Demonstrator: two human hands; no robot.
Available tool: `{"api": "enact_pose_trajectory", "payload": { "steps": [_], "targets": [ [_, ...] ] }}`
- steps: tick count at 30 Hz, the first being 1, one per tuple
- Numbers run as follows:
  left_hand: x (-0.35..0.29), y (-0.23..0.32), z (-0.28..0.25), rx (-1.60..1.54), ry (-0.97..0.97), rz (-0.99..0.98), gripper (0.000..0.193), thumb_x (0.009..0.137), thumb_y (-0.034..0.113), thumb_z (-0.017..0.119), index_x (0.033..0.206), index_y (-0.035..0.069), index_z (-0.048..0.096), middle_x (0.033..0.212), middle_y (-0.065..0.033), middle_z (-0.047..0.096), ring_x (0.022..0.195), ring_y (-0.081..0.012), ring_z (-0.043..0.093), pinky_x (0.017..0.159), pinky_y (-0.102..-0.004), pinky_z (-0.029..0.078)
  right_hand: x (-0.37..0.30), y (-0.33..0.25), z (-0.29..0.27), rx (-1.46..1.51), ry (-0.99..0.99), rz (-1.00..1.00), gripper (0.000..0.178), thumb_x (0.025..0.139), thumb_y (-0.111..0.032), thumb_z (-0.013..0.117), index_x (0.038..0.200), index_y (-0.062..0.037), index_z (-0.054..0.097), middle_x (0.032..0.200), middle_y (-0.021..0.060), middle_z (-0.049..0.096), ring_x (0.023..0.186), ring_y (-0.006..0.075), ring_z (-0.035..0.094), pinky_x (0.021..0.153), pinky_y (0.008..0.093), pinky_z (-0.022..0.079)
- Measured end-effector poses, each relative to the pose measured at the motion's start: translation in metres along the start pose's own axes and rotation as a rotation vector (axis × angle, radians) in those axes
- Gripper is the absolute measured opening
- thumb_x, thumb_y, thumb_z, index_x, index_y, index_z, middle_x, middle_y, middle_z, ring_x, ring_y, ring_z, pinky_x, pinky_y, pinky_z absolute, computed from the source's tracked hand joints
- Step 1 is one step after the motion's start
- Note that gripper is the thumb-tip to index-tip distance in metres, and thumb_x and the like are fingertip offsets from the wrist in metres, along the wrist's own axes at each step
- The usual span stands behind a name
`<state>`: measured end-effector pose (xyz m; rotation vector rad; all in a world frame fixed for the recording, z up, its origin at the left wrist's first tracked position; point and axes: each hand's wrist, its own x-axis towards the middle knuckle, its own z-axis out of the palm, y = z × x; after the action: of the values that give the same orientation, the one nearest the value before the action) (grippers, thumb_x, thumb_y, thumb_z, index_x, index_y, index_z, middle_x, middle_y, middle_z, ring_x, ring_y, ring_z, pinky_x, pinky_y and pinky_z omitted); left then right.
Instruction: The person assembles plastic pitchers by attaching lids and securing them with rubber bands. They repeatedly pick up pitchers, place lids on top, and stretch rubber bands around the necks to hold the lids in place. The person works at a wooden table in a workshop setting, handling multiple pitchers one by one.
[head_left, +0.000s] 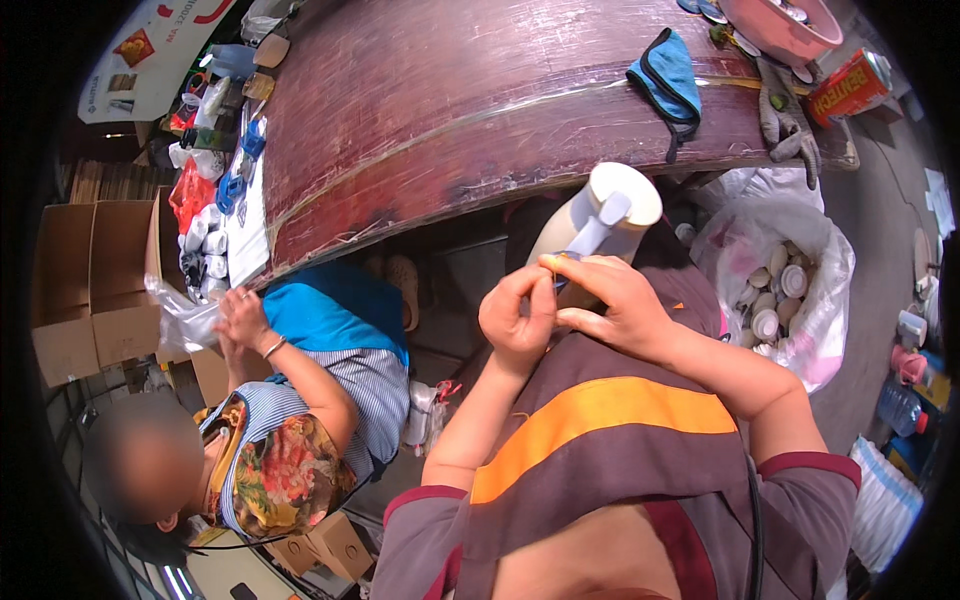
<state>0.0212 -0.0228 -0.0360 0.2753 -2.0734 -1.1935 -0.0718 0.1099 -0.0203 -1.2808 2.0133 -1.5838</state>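
A pale cream jug (572, 232) with a light grey handle (598, 226) leans in my lap, tilted, just below the table edge. My left hand (518, 312) is closed in a pinch by the lower end of the handle. Against it, my right hand (628, 308) is also closed, thumb and fingers meeting close to the left fingertips. Between the fingertips shows a small bit of blue and yellow, too small to name. The right fingers lie close to the jug's side; whether they touch it I cannot tell.
The dark red table (440, 110) spans ahead, with a blue cloth (668, 85), a grey glove (785, 115) and a pink basin (785, 35). At right stands a plastic sack (835, 275) of round pale pieces. A co-worker (310, 400) sits at left, handling clear plastic, beside cardboard boxes (95, 280).
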Motion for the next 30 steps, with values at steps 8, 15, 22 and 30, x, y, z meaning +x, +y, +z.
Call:
{"api": "enact_pose_trajectory", "payload": {
  "steps": [8, 15, 22, 30],
  "targets": [
    [0.026, -0.012, -0.01, -0.281, -0.042, -0.379, 0.023, 0.098, 0.017, 0.048, 0.102, -0.001, 0.06, 0.098, -0.0094, 0.064, 0.083, -0.0126, 0.059, 0.077, -0.0259, 0.047, -0.007, 0.001, 0.003, -0.06, 0.006, -0.043, 0.042, 0.07, -0.025, 0.079, 0.105, -0.0091, 0.062, 0.089, 0.0089, 0.062, 0.088, 0.0297, 0.059, 0.08, 0.0394, 0.045],
    [0.001, -0.032, -0.005, -0.566, -0.376, -0.824, 0.037, 0.094, 0.038, 0.058, 0.078, 0.006, 0.06, 0.061, 0.0017, 0.053, 0.052, -0.0049, 0.046, 0.048, -0.0204, 0.034, 0.002, 0.008, -0.03, -0.325, 0.184, -0.032, 0.027, 0.069, -0.015, 0.077, 0.071, -0.0097, 0.051, 0.071, 0.0048, 0.053, 0.07, 0.027, 0.052, 0.066, 0.0388, 0.038],
    [0.001, -0.022, -0.018, -0.627, -0.222, -0.798, 0.035, 0.091, 0.034, 0.064, 0.071, 0.007, 0.055, 0.056, 0.0003, 0.051, 0.047, -0.0053, 0.043, 0.046, -0.0209, 0.033, -0.033, 0.044, -0.026, -0.399, 0.08, 0.184, 0.028, 0.07, -0.016, 0.074, 0.067, -0.0074, 0.048, 0.066, 0.0083, 0.05, 0.066, 0.0277, 0.053, 0.059, 0.0385, 0.04],
    [-0.021, -0.014, -0.012, -0.557, -0.375, -0.779, 0.032, 0.094, 0.03, 0.061, 0.078, 0.003, 0.06, 0.061, -0.001, 0.057, 0.053, -0.0073, 0.051, 0.051, -0.022, 0.04, -0.04, 0.06, -0.023, -0.25, -0.081, 0.516, 0.035, 0.076, -0.029, 0.072, 0.07, -0.0016, 0.051, 0.065, 0.0135, 0.057, 0.062, 0.0282, 0.062, 0.056, 0.0377, 0.046]
  ]
}}
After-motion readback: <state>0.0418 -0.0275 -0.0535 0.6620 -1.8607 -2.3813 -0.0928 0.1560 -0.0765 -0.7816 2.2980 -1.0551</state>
